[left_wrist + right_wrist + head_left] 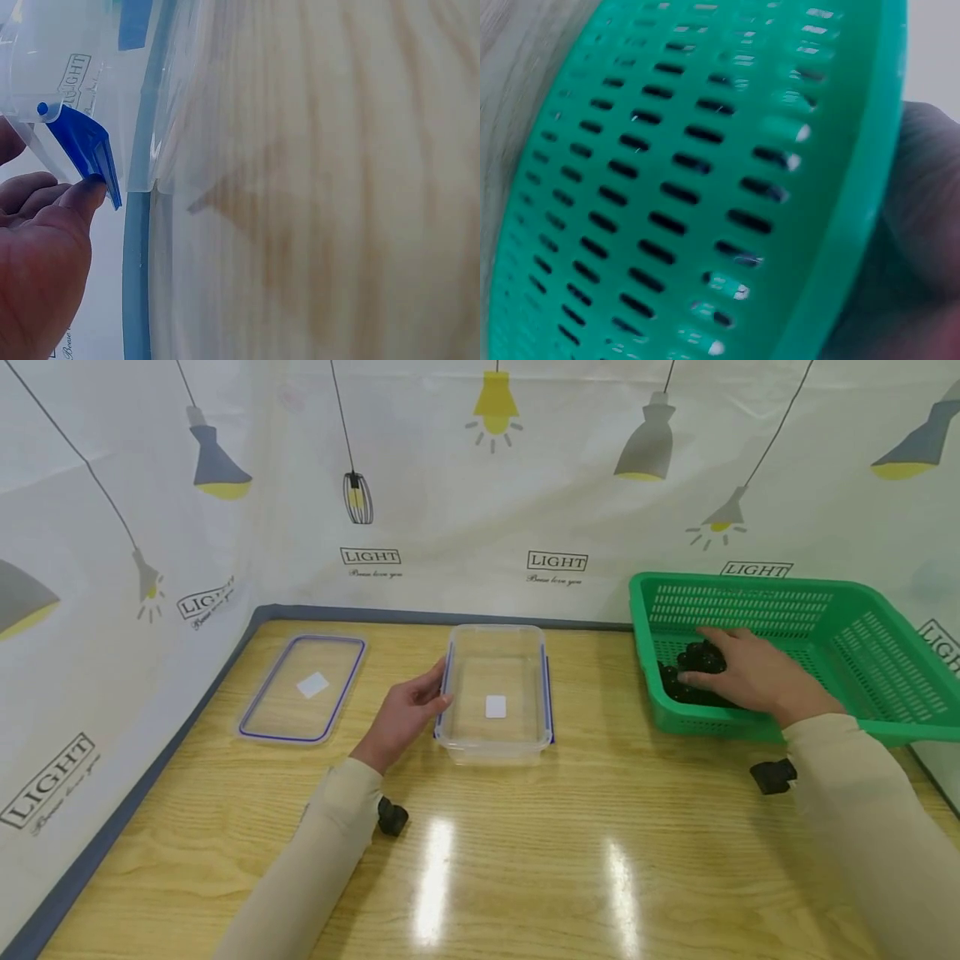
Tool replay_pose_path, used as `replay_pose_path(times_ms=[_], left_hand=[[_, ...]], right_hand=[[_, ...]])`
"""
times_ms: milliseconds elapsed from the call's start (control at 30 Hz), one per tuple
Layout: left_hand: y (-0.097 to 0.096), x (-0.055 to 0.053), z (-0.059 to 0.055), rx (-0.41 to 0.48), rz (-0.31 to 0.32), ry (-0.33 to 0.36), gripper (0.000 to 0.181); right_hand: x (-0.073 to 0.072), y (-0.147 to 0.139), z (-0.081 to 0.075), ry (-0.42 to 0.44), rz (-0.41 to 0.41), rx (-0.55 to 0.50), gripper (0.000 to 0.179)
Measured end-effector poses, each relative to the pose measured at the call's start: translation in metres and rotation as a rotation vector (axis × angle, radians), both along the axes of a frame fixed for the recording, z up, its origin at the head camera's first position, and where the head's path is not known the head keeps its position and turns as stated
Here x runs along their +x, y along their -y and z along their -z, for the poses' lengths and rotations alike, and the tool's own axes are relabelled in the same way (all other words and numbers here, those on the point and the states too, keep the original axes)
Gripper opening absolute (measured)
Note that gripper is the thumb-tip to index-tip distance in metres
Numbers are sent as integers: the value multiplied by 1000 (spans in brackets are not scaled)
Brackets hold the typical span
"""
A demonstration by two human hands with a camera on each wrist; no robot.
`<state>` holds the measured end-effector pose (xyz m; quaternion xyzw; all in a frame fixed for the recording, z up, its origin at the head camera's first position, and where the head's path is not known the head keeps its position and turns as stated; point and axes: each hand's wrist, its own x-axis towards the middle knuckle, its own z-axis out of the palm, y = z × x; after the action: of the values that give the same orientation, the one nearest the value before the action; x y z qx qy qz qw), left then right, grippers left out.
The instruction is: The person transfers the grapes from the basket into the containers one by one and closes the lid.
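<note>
Right hand point(757, 675): fingers curled round dark glossy pieces point(701, 657) at the left end of the green basket point(750, 580), wrist over its near rim. Left hand point(405, 710): thumb and fingers grip the clear container point(468, 748) on its left side by a blue latch point(88, 146), apparently to steady it. Container stands mid-desk point(525, 860), lid point(296, 714) flat to its left, seemingly parked out of the way; basket sits far right, handy to the right arm.

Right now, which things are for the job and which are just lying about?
For the job:
Box, with the left hand on it
Black things, with the right hand on them
Basket they sit in
Lid, probably: shaped like the box

Just around:
Lamp-print sheet behind
Table underneath
</note>
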<state>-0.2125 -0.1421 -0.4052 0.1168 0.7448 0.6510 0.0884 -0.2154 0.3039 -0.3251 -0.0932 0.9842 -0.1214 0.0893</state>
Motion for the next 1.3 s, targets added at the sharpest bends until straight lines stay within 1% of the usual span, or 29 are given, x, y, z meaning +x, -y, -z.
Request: replay_pose_path(times_ms=[100, 200, 300, 367, 533, 633, 867, 1000, 1100, 1200, 1300], left_hand=[[0, 1, 0, -1, -3, 1, 57], [0, 2, -1, 3, 4, -2, 57], [1, 2, -1, 0, 8, -7, 57], [1, 2, -1, 0, 9, -4, 58], [2, 3, -1, 4, 10, 11, 58], [2, 3, -1, 6, 6, 16, 58], [1, 2, 1, 10, -3, 13, 58], [1, 2, 2, 16, -3, 24, 58], [1, 1, 2, 14, -3, 20, 57], [0, 1, 2, 11, -9, 24, 57], [0, 1, 2, 12, -12, 32, 58]], right_hand=[[-2, -5, 3, 46, -25, 32, 89], [-2, -9, 7, 62, -40, 41, 82], [-3, -10, 8, 65, -45, 36, 72], [-4, -9, 8, 87, -38, 20, 68], [-7, -7, 8, 169, -26, -14, 64], [-9, -6, 8, 192, -32, -15, 63], [-12, -6, 11, 203, -31, -16, 55], [-13, -4, 12, 203, -15, -10, 49], [-14, -4, 14, 198, -3, 5, 45], [-14, -5, 14, 179, -10, 15, 41], [-13, -7, 14, 150, -21, -2, 37]])
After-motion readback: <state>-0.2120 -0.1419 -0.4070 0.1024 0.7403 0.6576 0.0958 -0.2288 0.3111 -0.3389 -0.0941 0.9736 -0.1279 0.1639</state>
